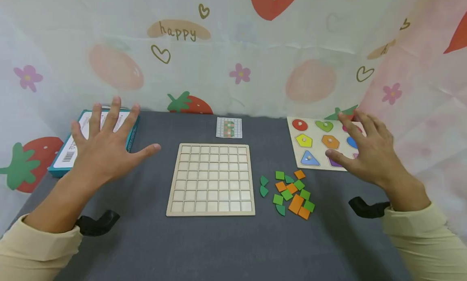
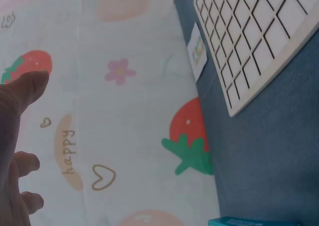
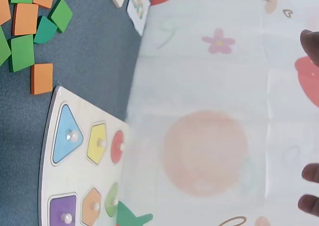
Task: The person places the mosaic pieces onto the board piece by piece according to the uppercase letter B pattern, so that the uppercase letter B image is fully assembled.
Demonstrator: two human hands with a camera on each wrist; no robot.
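holds left hand [image 1: 103,151] and right hand [image 1: 372,155] raised and spread; has tiles [image 1: 287,195] and grid board [image 1: 214,175] lying between them, box [image 1: 67,153] partly behind the left, puzzle [image 1: 316,141] partly behind the right, small card [image 1: 229,128] beyond the board.

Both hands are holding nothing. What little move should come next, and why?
Probably reach the right hand toward the loose coloured pieces: they lie on its side of the grid board, whose cells are all bare, and the small card behind shows a coloured pattern on a grid.
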